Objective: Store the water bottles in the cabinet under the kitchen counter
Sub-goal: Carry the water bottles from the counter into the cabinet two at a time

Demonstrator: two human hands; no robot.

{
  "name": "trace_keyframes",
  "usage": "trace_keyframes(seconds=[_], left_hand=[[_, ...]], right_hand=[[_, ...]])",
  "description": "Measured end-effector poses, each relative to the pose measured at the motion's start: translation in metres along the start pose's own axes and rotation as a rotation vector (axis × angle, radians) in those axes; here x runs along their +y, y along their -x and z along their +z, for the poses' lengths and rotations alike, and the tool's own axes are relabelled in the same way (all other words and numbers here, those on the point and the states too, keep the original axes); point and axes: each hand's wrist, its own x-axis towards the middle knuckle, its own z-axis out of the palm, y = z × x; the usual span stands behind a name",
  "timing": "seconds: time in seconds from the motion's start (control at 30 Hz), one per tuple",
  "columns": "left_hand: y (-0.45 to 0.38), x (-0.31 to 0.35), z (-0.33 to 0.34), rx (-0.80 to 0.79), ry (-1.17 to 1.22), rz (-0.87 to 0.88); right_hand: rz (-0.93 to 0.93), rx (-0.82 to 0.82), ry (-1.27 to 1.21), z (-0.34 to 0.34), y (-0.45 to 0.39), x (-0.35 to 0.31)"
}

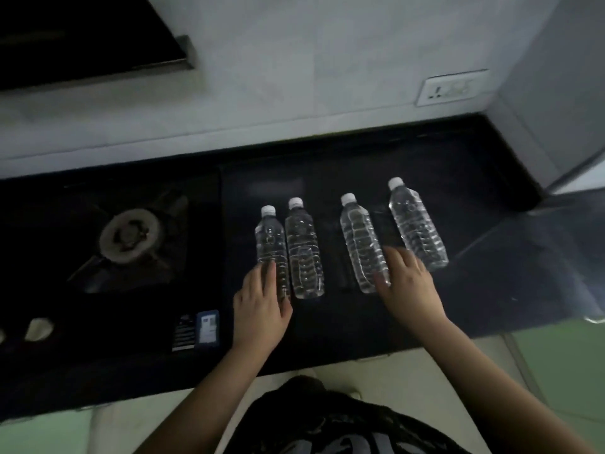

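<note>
Left hand (262,306) is on the near end of bottle 1 (271,244), fingers extended along its left side and lower body, thumb toward the gap with bottle 2 (304,250). Looks like a grasp being set, not closed yet; hand is open, in contact. Right hand (406,283) sits between bottle 3 (361,244) and bottle 4 (417,224), fingers spread, touching the lower parts of both. Also open, no wrap around either.

All four bottles stand upright on the dark counter (491,224), caps on, in a loose row right of the burner (131,237). 1 and 2 are touching or nearly so; 3 and 4 stand apart with a gap. Probably lined up for pickup in pairs, one pair per hand.

Both forearms come in from the near edge, angled inward, wrists low, palms down. Right arm reaches a bit farther than the left.

Cabinet under the counter is not in view. No bottle stored yet, judging from all four on top. Motion blur on the right side, so finger detail there is soft.
</note>
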Motion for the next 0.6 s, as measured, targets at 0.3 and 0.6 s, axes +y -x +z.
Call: trace_keyframes(seconds=[0.3, 0.6], left_hand=[[-0.046, -0.001, 0.008, -0.147, 0.304, -0.289], [-0.071, -0.022, 0.006, -0.156, 0.306, -0.225]], right_hand=[[0.145, -0.196, 0.041, 0.041, -0.066, -0.017], [0.122, -0.137, 0.019, 0.052, -0.057, -0.010]])
